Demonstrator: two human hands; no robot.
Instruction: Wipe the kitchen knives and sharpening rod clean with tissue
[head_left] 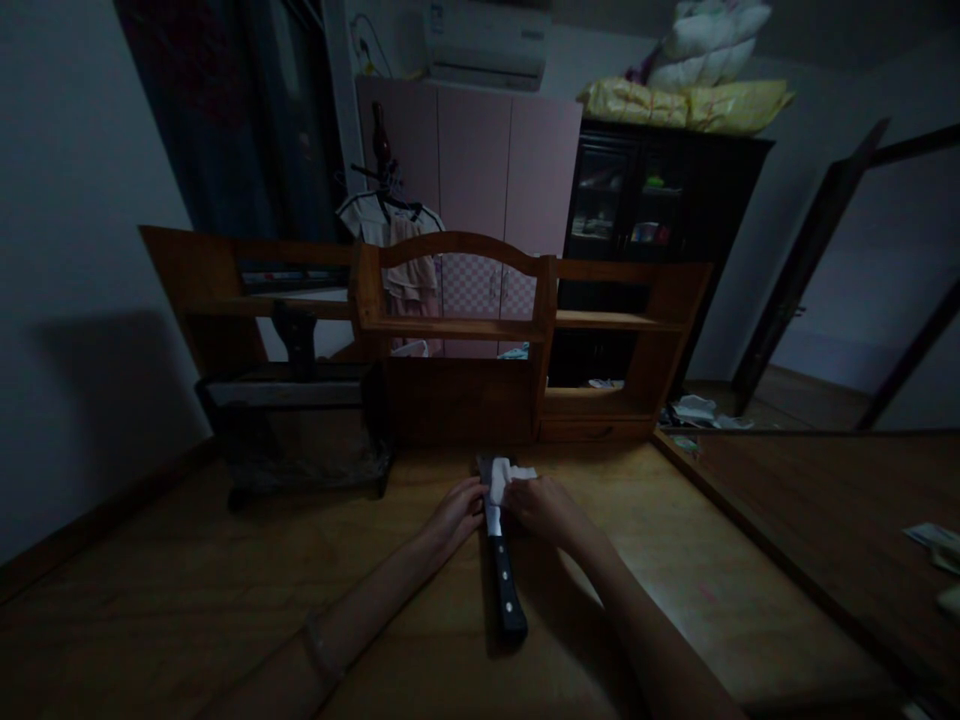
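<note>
A knife with a broad blade lies on the wooden surface, its black riveted handle toward me. My left hand is closed at the left edge of the blade, its fingertips against it. Pressed onto the blade is a white tissue or cloth, bunched under the fingers of my right hand. Much of the blade is hidden by the tissue and my right hand.
A dark-framed knife holder with a black-handled knife in it stands at the left. Behind the blade rises a wooden shelf unit. A raised wooden edge runs along the right. The room is dim.
</note>
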